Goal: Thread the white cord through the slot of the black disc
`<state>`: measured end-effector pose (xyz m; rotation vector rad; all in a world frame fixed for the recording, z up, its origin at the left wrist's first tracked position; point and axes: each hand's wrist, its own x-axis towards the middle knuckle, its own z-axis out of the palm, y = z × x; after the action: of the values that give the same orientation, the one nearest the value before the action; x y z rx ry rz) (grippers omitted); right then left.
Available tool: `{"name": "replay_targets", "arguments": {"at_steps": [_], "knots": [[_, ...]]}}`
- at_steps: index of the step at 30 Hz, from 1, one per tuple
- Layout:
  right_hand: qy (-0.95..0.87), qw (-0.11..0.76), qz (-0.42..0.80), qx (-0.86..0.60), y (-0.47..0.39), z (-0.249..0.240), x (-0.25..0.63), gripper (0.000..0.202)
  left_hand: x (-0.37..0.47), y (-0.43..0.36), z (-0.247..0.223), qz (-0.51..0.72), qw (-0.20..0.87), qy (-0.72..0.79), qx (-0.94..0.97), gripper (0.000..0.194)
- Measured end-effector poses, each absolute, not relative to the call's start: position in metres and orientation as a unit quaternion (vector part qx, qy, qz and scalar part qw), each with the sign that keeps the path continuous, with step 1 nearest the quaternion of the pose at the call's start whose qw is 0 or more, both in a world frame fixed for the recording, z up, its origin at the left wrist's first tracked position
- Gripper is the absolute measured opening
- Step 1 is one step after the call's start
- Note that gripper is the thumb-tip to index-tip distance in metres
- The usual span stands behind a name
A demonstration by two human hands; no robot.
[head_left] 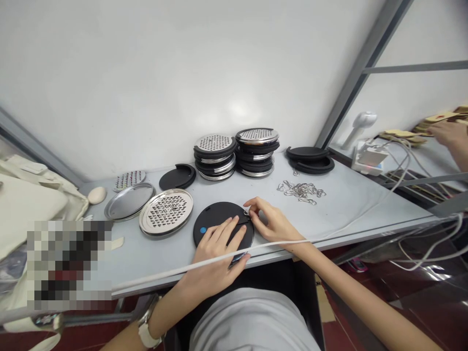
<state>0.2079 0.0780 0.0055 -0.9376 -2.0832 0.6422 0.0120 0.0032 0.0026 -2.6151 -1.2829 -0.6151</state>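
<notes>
On the table before me lies a round black grater holder (215, 214) with a blue dot, its smooth face up. My left hand (217, 248) rests across it, fingers spread over the top and thumb by the near rim. At its right edge, my right hand (268, 219) pinches a small metal wire clip (246, 212) with thumb and forefinger, beside a slot in the holder. Loose metal wire clips (302, 190) lie in a heap beyond my right hand. To the left is a round metal grater plate (166, 212); my left palm hides part of the holder.
Behind stand two stacks of graters, left (215, 158) and right (257, 153). Black holders (310, 160) lie far right, another (177, 176) farther left. Metal lids (129, 201) sit left. A white cable (351, 226) crosses over my wrists. Another person's hand (451, 139) shows at right.
</notes>
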Motion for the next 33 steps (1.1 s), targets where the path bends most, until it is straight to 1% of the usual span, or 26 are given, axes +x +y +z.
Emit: {"name": "replay_targets", "arguments": {"at_steps": [8,17,26,33], "knots": [[-0.788,0.422,0.244,-0.376,0.079,0.0065,0.209,0.013,0.0117,0.0027,0.0036,-0.205,0.08,-0.428,-0.876,0.047],[-0.787,0.42,0.236,-0.386,0.0809,0.0047,0.2088,0.011,0.0126,0.0025,0.0051,-0.208,0.076,-0.428,-0.876,0.046],[-0.779,0.372,0.303,-0.404,0.0826,0.0067,0.207,0.014,0.0125,0.003,0.0038,-0.202,0.083,-0.428,-0.877,0.047],[-0.79,0.349,0.323,-0.388,0.083,0.0064,0.2077,0.015,0.0122,0.0034,0.0039,-0.208,0.085,-0.426,-0.877,0.046]]}}
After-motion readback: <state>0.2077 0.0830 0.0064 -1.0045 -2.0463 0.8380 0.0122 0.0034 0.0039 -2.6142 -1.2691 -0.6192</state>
